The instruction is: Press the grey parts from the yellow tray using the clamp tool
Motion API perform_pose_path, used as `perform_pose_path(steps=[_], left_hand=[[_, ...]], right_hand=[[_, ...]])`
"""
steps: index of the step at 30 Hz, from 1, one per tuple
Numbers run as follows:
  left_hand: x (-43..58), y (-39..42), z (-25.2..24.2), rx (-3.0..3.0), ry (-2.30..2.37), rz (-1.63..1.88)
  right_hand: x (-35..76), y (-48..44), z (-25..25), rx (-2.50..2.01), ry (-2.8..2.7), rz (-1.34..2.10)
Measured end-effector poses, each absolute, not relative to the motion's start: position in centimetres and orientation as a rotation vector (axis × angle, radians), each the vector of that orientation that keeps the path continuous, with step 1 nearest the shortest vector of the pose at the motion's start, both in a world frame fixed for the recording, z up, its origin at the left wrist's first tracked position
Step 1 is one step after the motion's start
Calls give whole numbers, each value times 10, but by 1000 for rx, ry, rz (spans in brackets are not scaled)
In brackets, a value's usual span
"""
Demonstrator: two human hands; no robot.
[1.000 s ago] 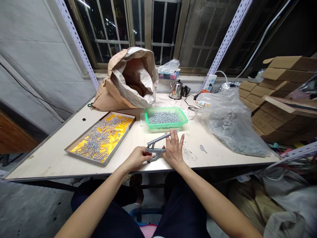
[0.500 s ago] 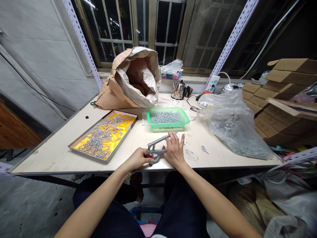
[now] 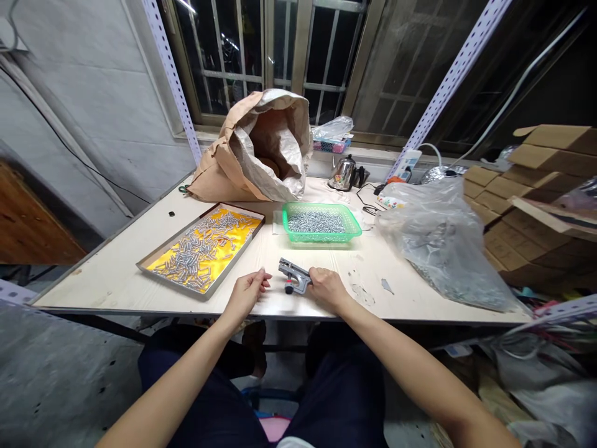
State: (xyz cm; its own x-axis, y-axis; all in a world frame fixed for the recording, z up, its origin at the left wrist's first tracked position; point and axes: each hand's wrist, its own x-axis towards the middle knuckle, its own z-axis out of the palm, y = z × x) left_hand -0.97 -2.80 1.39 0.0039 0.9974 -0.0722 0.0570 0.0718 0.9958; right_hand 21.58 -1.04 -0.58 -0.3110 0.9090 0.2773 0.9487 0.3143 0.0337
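A metal hand press tool [image 3: 293, 277] lies near the front edge of the pale table [image 3: 116, 267], its handles squeezed together inside my right hand [image 3: 327, 287], which is wrapped round them. My left hand [image 3: 246, 294] rests just left of the tool's head, apart from it, with thumb and fingertips pinched together; whatever is in the pinch is too small to see. A yellow-lined tray [image 3: 205, 251] of several small metal pieces lies to the left. A green basket [image 3: 321, 221] with more metal pieces stands behind the tool.
A big open paper sack [image 3: 261, 149] sits at the back. At the right lies a clear plastic bag [image 3: 443, 239] of metal parts, with stacked cardboard boxes [image 3: 527, 205] beyond it. A kettle [image 3: 342, 173] and cables are by the window.
My right hand went from lying flat on the open upper handle to gripping both handles closed. My left hand let go of the tool's head and drew back to the left.
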Motion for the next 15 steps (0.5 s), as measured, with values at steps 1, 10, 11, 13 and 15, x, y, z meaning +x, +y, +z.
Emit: perform_pose_path(steps=[1, 10, 11, 13, 15], left_hand=[[-8, -28, 14, 1194, 1283, 1133], [11, -25, 8, 1263, 1280, 919], [13, -26, 8, 1291, 1281, 886], [17, -26, 10, 1324, 1311, 850], [20, -25, 12, 1318, 1352, 873]], right_hand=[[215, -7, -5, -1701, -2385, -283], [207, 10, 4, -1605, -2277, -385], [207, 10, 3, -1558, -2245, -404], [208, 9, 1, -1448, -2160, -444], [208, 8, -1, -1385, -2077, -471]])
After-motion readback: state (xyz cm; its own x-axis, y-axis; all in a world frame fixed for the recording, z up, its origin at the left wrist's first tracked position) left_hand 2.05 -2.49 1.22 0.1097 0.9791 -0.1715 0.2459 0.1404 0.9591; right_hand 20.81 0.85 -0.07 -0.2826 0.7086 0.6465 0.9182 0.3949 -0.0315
